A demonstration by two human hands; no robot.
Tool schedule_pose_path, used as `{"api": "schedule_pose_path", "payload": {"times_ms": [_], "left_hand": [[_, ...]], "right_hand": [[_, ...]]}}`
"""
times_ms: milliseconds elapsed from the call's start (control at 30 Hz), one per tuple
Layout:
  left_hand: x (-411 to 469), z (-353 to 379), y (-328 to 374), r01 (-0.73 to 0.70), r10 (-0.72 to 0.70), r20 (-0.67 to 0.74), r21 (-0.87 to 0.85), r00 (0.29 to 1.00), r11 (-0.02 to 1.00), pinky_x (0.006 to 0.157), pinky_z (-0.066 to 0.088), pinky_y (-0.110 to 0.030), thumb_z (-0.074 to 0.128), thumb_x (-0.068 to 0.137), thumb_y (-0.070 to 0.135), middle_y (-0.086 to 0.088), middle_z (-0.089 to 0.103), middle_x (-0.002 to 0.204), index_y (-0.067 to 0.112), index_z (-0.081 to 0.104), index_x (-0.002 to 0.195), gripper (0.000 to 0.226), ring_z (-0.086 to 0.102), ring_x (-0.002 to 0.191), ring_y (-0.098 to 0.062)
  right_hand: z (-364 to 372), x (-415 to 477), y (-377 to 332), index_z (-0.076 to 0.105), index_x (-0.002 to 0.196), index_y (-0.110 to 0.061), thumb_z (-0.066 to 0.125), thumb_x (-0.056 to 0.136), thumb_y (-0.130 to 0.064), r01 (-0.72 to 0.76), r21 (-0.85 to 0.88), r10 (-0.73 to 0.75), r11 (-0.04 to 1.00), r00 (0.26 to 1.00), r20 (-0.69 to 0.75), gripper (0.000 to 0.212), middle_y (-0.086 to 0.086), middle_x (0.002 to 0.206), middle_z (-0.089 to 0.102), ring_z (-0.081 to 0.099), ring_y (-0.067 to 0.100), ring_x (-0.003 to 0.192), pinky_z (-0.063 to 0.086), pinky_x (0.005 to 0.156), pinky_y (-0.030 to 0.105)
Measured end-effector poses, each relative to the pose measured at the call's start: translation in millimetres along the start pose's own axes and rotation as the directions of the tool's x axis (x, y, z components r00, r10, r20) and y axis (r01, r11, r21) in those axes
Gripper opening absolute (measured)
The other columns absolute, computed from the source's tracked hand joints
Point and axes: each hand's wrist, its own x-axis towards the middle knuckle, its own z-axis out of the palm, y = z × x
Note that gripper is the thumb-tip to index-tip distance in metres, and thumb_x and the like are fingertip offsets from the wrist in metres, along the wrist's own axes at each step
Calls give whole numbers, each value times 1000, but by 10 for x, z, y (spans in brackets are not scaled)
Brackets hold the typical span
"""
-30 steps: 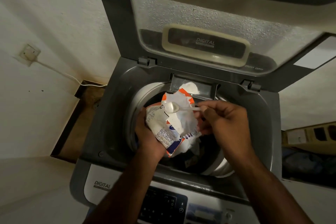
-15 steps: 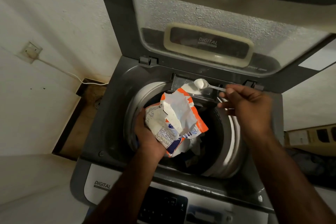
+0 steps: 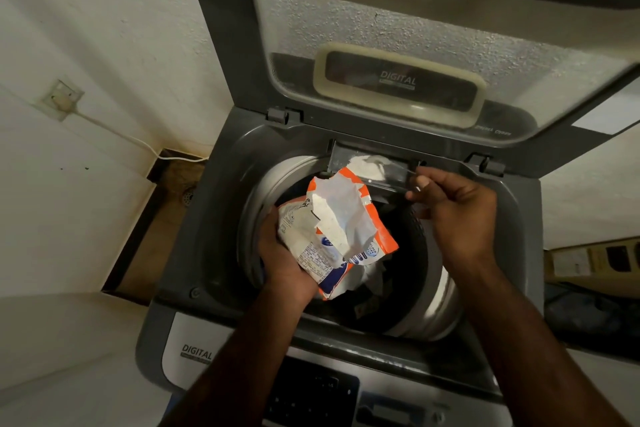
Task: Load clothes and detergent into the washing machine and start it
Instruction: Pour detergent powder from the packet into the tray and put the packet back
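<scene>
The grey top-load washing machine [image 3: 214, 218] stands below me with its lid [image 3: 398, 55] raised. My left hand [image 3: 287, 260] grips an opened orange-and-white detergent packet [image 3: 343, 229] over the drum [image 3: 433, 308]. My right hand [image 3: 453, 211] pinches the handle of a small clear spoon [image 3: 384, 168], blurred, whose bowl is tipped over the detergent tray [image 3: 367, 166] at the drum's back rim. White powder lies in that tray. Dark clothes [image 3: 377, 291] show dimly inside the drum under the packet.
The control panel [image 3: 311, 392] runs along the machine's front edge, below my forearms. A wall socket [image 3: 62, 99] with a white cable sits on the left wall, above a floor recess with a drain [image 3: 188, 198]. A cardboard box [image 3: 595, 256] stands at the right.
My right hand carried the spoon of powder from the packet mouth up to the detergent tray and turned it over there. The left hand and packet stayed almost still.
</scene>
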Motion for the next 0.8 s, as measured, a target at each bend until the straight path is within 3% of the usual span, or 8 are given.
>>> {"api": "schedule_pose_path", "payload": {"times_ms": [100, 267, 400, 500, 567, 600, 700, 800], "left_hand": [[-13, 28, -1, 6, -5, 7, -36, 1000, 999, 93, 50, -50, 28, 99, 62, -12, 62, 135, 23, 54, 140, 62, 60, 121, -38], [-23, 32, -9, -40, 41, 13, -52, 999, 998, 107, 43, -56, 31, 99, 61, -15, 63, 137, 21, 58, 138, 62, 57, 127, -41], [34, 10, -22, -47, 44, -42, -63, 998, 997, 117, 30, -64, 34, 100, 56, -20, 65, 132, 16, 68, 124, 58, 49, 134, -48], [-6, 50, -9, -50, 52, 31, -74, 998, 996, 114, 35, -61, 34, 100, 58, -16, 70, 125, 15, 65, 128, 60, 56, 126, -43], [-99, 125, 29, -42, 43, 19, -54, 999, 998, 106, 42, -52, 39, 98, 58, -12, 74, 117, 15, 64, 128, 58, 64, 112, -34], [-132, 157, 37, -40, 43, 47, -58, 998, 997, 111, 38, -53, 45, 95, 58, -15, 69, 127, 14, 62, 133, 62, 62, 119, -35], [-136, 166, 47, -15, 27, 101, -111, 994, 994, 120, 24, -62, 59, 86, 61, -17, 47, 153, 17, 58, 142, 71, 43, 141, -41], [-224, 255, 65, -4, 15, 103, -108, 995, 994, 113, 35, -59, 34, 102, 52, -10, 70, 128, 21, 79, 111, 56, 58, 127, -37]], "right_hand": [[-119, -176, -348, 77, 107, -14, 64, 98, -13, 63, 72, -62, 995, 998, -14, 15, 5, 86, 79, 75, 19, 72, 59, 61, 32], [-260, -519, -745, 78, 99, -11, 64, 97, -6, 211, 2, -210, 978, 975, 68, 15, 8, 76, 77, 71, 21, 58, 59, 56, 29], [-97, -659, -648, 80, 92, -18, 65, 95, -3, 189, -146, -156, 971, 965, 213, 21, 1, 70, 76, 65, 7, 49, 51, 48, 19], [58, -703, -489, 79, 104, -27, 65, 97, -16, 197, -304, -85, 932, 935, 344, 19, -9, 75, 77, 63, 7, 44, 52, 46, 25], [94, -760, -445, 72, 121, -34, 65, 97, -37, 257, -384, -68, 887, 895, 441, 25, -11, 83, 78, 71, 5, 61, 59, 60, 30], [82, -791, -434, 67, 127, -38, 63, 94, -47, 290, -389, -88, 874, 883, 460, 35, -9, 89, 79, 74, 5, 73, 61, 71, 34], [-73, -862, -518, 66, 128, -38, 66, 94, -44, 314, -240, -231, 919, 920, 317, 35, -13, 86, 74, 70, 3, 77, 61, 73, 34], [-331, -913, -574, 67, 126, -35, 73, 91, -30, 294, -154, -275, 943, 952, 133, 36, -8, 65, 55, 52, 4, 60, 48, 60, 25]]}}
